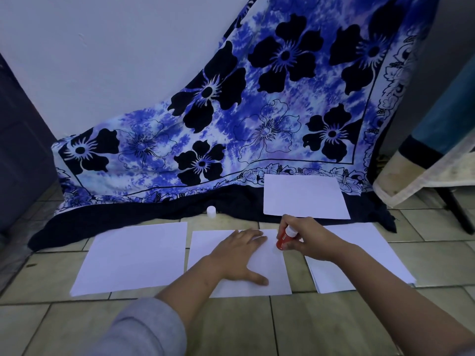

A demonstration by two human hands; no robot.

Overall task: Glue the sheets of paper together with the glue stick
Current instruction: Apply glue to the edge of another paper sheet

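Observation:
A white sheet of paper (205, 242) lies on the tiled floor in front of me. My left hand (240, 255) presses flat on it with fingers spread. My right hand (308, 238) grips a red glue stick (283, 240), tilted, with its lower end touching the sheet's right edge. The white cap (211, 211) stands apart on the floor near the cloth. Another white sheet (133, 258) lies to the left, a small stack of sheets (359, 255) to the right, and one more sheet (303, 196) rests on the cloth's dark hem.
A blue floral cloth (231, 111) drapes down the wall onto the floor behind the papers. A dark cabinet (20, 150) stands at the left. A table with a pale cover (424, 176) and a dark leg (457, 211) is at the right.

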